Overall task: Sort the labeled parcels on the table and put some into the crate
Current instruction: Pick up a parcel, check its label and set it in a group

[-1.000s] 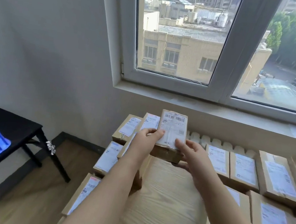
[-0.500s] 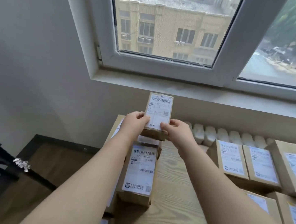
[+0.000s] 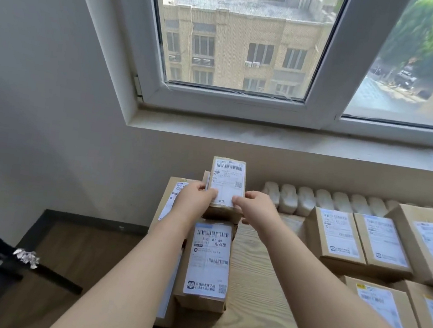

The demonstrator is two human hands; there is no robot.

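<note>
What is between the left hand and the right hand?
A labeled parcel; the left hand and right hand hold its sides. The head view shows this.

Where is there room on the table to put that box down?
Set the held parcel on the bare wood strip between the long labelled parcel and the right-side parcels. The left edge and right side are crowded with parcels.

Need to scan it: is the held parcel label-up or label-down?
Label-up: the parcel shows its barcode label to the camera, gripped by left hand and right hand.
</note>
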